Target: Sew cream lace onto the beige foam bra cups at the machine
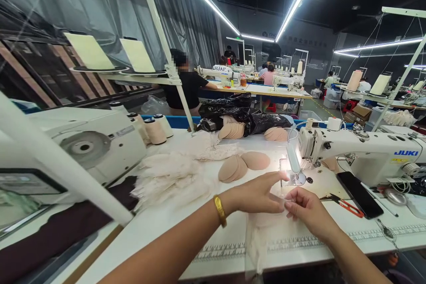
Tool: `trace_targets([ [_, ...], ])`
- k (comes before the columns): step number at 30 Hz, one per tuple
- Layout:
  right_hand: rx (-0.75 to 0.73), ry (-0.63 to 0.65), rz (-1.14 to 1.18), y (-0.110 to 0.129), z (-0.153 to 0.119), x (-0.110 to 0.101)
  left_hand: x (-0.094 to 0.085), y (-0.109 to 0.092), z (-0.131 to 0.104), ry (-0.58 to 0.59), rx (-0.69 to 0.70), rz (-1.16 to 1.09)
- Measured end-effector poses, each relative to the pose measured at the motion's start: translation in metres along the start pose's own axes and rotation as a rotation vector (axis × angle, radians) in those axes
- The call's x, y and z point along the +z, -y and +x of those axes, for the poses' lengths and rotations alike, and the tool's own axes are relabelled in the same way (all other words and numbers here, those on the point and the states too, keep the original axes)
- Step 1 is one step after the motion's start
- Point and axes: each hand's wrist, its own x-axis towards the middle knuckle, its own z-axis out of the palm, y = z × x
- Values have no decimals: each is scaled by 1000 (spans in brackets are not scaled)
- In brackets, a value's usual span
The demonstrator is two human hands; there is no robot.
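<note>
Both hands are over a piece of sheer off-white fabric [258, 242] at the front of the sewing table, part of it hanging past the edge. My left hand [258, 193], with a gold bangle at the wrist, reaches over the fabric with index finger and thumb spread apart; its other fingers are hidden. My right hand [308, 213] is closed, pinching the fabric's edge close to my left thumb. Just beyond my left fingertips is the lit needle area of a white sewing machine [369, 148]. Beige oval pads [233, 168] lie behind my left hand.
A heap of off-white lace pieces [169, 177] lies left. Black plastic bags [229, 108] and more pads are behind. At right are a phone [361, 195], orange-handled snips [349, 206] and a hanging key ring. Thread cones [155, 131] stand left; a person [186, 82] sits ahead.
</note>
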Motion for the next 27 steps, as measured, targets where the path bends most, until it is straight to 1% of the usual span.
trace_targets([
  [1,-15,25,-33,4,-2,-1,-6,0,4,113,45,-29],
  [2,-38,38,-84,8,-3,-2,-11,0,8,200,74,-40],
  [3,-75,28,-156,13,-5,-4,-16,0,11,240,88,-34],
  [4,-135,-10,-248,19,-7,-6,-20,-1,13,229,90,-12],
  [5,-222,-74,-353,25,-8,-7,-23,-1,14,186,88,10],
  [6,-338,-152,-465,31,-9,-9,-25,-1,13,116,93,35],
  [8,-630,-288,-664,40,-9,-9,-27,-1,8,-75,165,138],
  [9,-784,-323,-742,43,-7,-10,-25,0,4,-189,240,242],
  [11,-1030,-322,-873,42,-1,-12,-19,4,-6,-398,438,525],
  [12,-1107,-290,-944,38,4,-14,-13,7,-11,-460,521,665],
  [13,-1151,-248,-1017,33,9,-18,-7,10,-16,-472,564,769],
  [14,-1168,-200,-1086,26,14,-22,0,13,-20,-439,572,829],
  [16,-1124,-67,-1202,11,23,-34,15,19,-23,-295,534,840],
  [18,-1038,54,-1259,-3,31,-45,27,24,-17,-181,512,801],
  [19,-998,97,-1269,-8,35,-50,31,26,-11,-153,524,792],
  [22,-958,163,-1279,-15,42,-62,37,30,14,-143,549,831],
  [24,-960,178,-1259,-14,44,-67,38,33,27,-143,514,830],
  [27,-939,171,-1192,-10,41,-71,43,38,33,-176,446,720],
])
